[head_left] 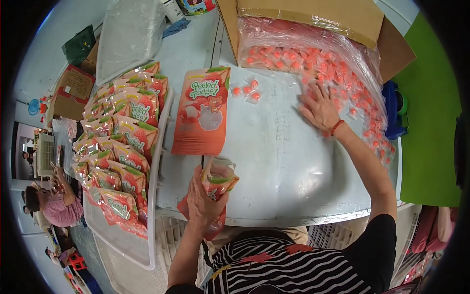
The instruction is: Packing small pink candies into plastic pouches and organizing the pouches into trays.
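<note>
My left hand [203, 203] is wrapped round a pink candy pouch [219, 177] at the table's front edge. The pouch is upright and its top gapes; what lies inside cannot be made out. To the right, my right hand [320, 109], a red band at the wrist, lies palm down with spread fingers at the edge of a heap of wrapped red candies [338, 73]. Several loose wrapped candies [253, 84] sit apart, left of that heap. A stack of flat pink pouches [200, 132] rests on the table just beyond my left hand.
A white plastic tray [152, 245] of filled pouches [132, 134] stands on the left. Behind the candies is an open cardboard box [313, 12] with a clear liner. A blue tape dispenser [394, 110] stands at the right edge. Another person [61, 208] works at far left.
</note>
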Tool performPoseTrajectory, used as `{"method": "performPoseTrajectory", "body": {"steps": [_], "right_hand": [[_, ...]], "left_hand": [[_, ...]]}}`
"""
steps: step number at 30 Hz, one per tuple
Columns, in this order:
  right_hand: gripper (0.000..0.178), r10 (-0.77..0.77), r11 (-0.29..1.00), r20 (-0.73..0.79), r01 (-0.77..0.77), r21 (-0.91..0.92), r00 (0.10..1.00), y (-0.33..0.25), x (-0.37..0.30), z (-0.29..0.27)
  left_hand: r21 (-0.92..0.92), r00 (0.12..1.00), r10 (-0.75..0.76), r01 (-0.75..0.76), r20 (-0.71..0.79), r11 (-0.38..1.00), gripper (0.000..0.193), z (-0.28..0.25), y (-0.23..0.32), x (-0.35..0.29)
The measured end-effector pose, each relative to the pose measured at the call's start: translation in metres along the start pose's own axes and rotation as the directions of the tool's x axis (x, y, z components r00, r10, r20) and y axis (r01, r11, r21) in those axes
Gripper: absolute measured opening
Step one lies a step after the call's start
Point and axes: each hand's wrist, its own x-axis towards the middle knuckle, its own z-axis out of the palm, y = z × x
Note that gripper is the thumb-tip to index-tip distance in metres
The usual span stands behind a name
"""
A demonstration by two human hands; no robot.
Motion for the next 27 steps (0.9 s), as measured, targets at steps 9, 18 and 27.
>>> {"method": "performPoseTrajectory", "body": {"steps": [9, 18, 27], "right_hand": [[0.040, 0.011, 0.970, -0.175, 0.032, 0.241, 0.985, -0.128, 0.114, 0.039], [0.034, 0.366, 0.930, -0.233, -0.344, 0.131, 0.901, -0.058, 0.049, 0.053], [0.031, 0.205, 0.970, -0.124, -0.184, 0.160, 0.971, -0.106, 0.016, 0.035]], "left_hand": [[-0.040, 1.000, -0.001, 0.000, -0.003, 0.999, 0.093, -0.005, 0.011, -0.007], [-0.026, 0.998, -0.040, 0.041, 0.042, 0.999, 0.091, -0.004, -0.001, -0.026], [-0.027, 0.997, -0.069, 0.069, -0.028, 0.997, 0.091, -0.012, 0.001, -0.020]]}}
